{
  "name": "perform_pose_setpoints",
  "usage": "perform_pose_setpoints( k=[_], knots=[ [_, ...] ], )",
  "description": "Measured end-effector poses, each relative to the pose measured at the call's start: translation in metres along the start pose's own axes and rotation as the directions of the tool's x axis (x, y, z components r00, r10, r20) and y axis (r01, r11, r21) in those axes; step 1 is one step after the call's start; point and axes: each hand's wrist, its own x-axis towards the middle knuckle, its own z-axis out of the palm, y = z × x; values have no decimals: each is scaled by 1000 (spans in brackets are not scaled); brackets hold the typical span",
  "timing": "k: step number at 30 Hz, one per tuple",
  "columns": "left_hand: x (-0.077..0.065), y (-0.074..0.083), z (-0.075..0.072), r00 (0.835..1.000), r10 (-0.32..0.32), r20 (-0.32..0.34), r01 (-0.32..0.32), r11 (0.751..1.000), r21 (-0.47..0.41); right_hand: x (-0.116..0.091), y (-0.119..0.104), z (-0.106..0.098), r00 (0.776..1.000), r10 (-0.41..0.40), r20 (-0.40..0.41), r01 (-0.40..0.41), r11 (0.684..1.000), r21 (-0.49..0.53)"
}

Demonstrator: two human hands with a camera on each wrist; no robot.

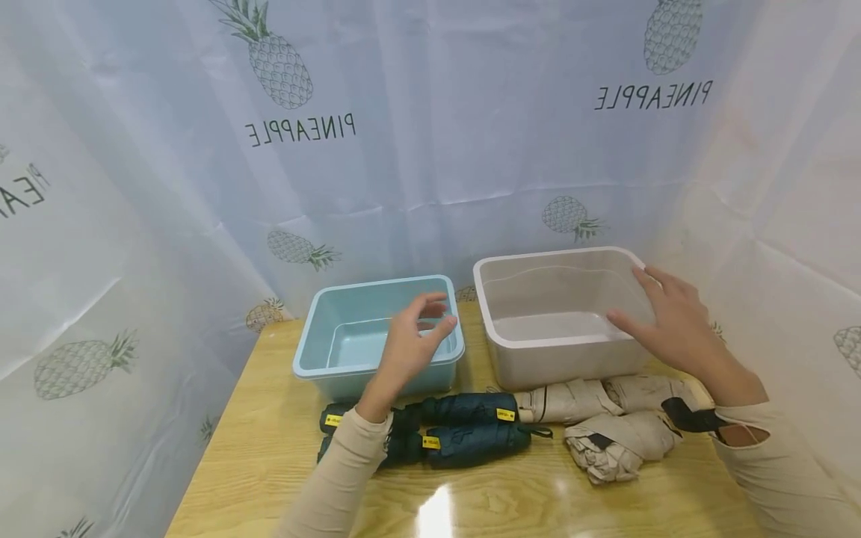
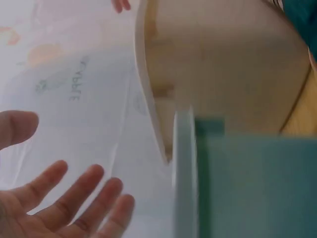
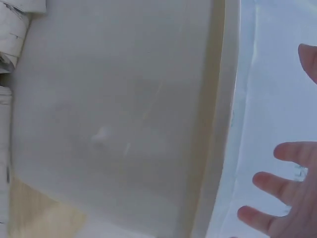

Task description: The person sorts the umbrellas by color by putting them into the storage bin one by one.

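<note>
My left hand hovers over the right part of a light blue plastic bin, its fingers loosely bent with nothing between them. In the left wrist view the thumb and fingers of that hand are spread apart beside the bin. Over at the right, my right hand hangs at the right rim of a beige plastic bin, thumb and fingers apart. The right wrist view shows its fingers spread and holding nothing. Inside, both bins show bare floors.
In front of the blue bin lie several folded dark umbrellas with yellow tags. Several folded beige umbrellas lie before the beige bin. All rest on a wooden table. A pineapple-print curtain hangs close behind and at both sides.
</note>
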Motion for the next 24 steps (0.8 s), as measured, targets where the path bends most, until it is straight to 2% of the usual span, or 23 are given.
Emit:
perform_pose_setpoints(
  k=[6, 10, 17, 21, 24],
  knots=[
    [-16, 3, 30, 997, 59, -44, -66, 982, -175, -20, 9, 4, 987, 23, -162, 3, 988, 156],
    [-26, 2, 49, 998, 63, -17, -65, 966, -250, -34, 16, 7, 971, 81, -226, -22, 967, 254],
    [-39, -7, 79, 999, -27, 36, 36, 964, -262, -57, 27, 20, 935, 201, -291, -89, 930, 357],
    [-43, -9, 89, 996, -75, 53, 85, 968, -234, -70, 35, 29, 916, 260, -305, -131, 914, 385],
    [-43, -8, 94, 993, -98, 63, 110, 970, -216, -77, 43, 32, 909, 303, -286, -179, 903, 390]
  ],
)
